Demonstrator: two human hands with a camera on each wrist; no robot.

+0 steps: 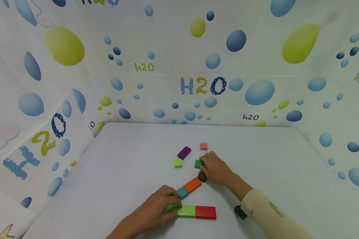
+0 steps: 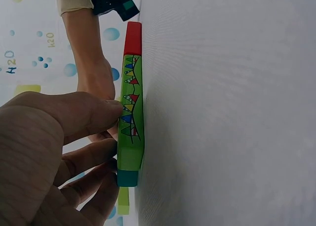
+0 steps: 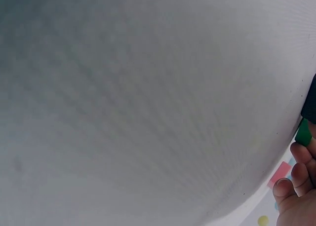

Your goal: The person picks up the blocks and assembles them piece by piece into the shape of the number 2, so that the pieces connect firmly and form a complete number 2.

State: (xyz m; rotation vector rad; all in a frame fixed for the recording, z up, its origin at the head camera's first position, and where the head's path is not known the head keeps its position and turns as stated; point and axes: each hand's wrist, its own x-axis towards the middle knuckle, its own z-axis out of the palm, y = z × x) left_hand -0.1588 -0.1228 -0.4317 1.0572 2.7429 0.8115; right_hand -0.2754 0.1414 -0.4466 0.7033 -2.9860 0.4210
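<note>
In the head view, my left hand (image 1: 157, 209) holds the left end of a long light green block (image 1: 186, 211), with thumb and fingers about it. Pennants are printed on that block's side in the left wrist view. A red block (image 1: 205, 212) touches its right end. My left fingertips also lie close to a teal block (image 1: 182, 193), which adjoins an orange block (image 1: 192, 185). Beyond the orange one is a black block (image 1: 201, 176). My right hand (image 1: 216, 167) pinches a small green block (image 1: 198, 164), its grip partly hidden by the fingers.
Farther back on the white table (image 1: 122, 159) lie a purple block (image 1: 184, 152), a pink block (image 1: 203, 146) and a small yellow-green block (image 1: 178, 163). A black device (image 1: 240, 212) sits at the right cuff. A patterned sheet (image 1: 167, 39) hangs behind.
</note>
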